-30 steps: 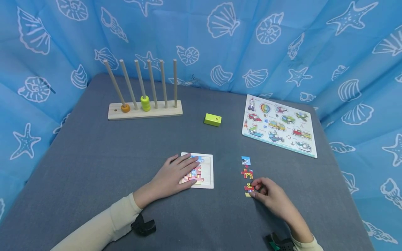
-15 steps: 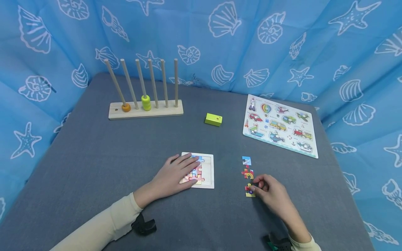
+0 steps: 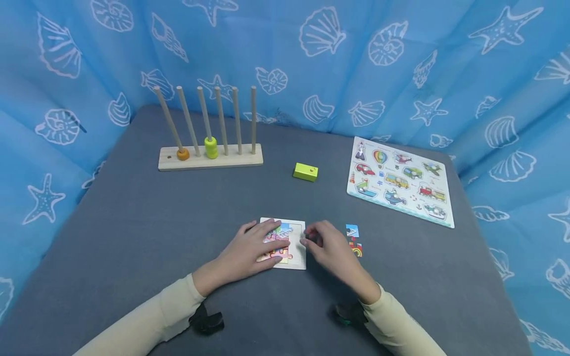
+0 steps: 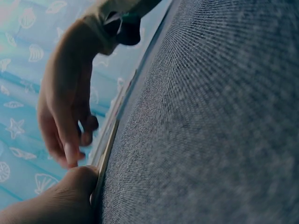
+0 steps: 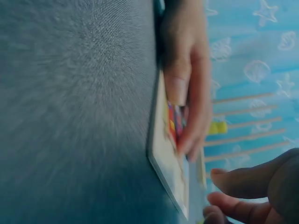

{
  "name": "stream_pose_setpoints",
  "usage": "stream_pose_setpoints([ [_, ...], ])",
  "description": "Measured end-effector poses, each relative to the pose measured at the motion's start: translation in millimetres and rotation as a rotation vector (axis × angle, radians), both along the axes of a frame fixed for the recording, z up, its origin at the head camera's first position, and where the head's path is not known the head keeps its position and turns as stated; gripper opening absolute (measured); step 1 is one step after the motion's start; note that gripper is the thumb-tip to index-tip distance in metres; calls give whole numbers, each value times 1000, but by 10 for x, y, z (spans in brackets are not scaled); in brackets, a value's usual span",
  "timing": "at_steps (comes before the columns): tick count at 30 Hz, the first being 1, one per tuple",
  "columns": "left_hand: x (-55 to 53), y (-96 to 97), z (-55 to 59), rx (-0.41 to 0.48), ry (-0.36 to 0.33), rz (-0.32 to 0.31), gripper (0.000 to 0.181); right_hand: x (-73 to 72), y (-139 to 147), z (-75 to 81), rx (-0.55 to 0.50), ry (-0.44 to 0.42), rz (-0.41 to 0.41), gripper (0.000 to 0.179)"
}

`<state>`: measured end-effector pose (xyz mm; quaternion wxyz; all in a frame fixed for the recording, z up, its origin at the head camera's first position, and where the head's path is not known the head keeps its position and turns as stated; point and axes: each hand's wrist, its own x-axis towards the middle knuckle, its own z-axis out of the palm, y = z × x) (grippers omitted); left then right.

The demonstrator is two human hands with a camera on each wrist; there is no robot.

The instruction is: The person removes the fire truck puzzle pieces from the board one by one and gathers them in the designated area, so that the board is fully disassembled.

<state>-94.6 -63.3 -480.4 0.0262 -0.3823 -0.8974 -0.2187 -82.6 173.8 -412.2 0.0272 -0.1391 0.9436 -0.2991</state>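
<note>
My left hand [image 3: 246, 248] lies with its fingers spread over a small wooden puzzle tray [image 3: 298, 259], resting on the left part. Joined puzzle pieces [image 3: 283, 255] in pink, red and blue show between those fingers; the rest are hidden under the hand. At the tray's right rim is my right hand [image 3: 331, 249], thumb and fingers curled in a pinch. The puzzle piece it carries is hidden by the fingers. In the right wrist view the right thumb [image 5: 243, 181] is near the tray's bare side. A blue puzzle piece [image 3: 352, 230] and a red one [image 3: 356, 248] lie to the right.
A wooden peg stand [image 3: 231, 159] with orange and green beads stands at the back left. A lime-green block [image 3: 305, 172] sits behind the tray. The vehicle picture board [image 3: 378, 194] lies at the back right, near the blue shell-print curtain [image 3: 338, 69].
My right hand has moved left from the loose pieces to the tray's right rim. The lowest loose piece no longer shows at its spot. The left hand has stayed on the tray.
</note>
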Motion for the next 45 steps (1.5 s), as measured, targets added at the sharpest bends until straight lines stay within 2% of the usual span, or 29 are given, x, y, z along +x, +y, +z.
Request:
stream_pose_setpoints([
  [4, 22, 18, -16, 19, 4, -29, 41, -86, -139, -71, 15, -54, 17, 23],
  [8, 25, 16, -25, 14, 2, -27, 42, -137, -213, -121, 27, -87, 17, 24],
  [17, 39, -10, 0, -4, -61, -22, 44, -170, -261, -180, 16, -98, -22, 17],
  [23, 54, -17, 39, -21, -54, 17, 43, -189, -275, -154, -19, -117, -37, 13],
  [33, 37, -23, 86, -35, -39, 32, 44, -238, -298, -97, -50, -99, -51, 5],
  [45, 35, -45, 114, -56, -32, 35, 45, -278, -336, -90, -103, -156, -81, 11],
])
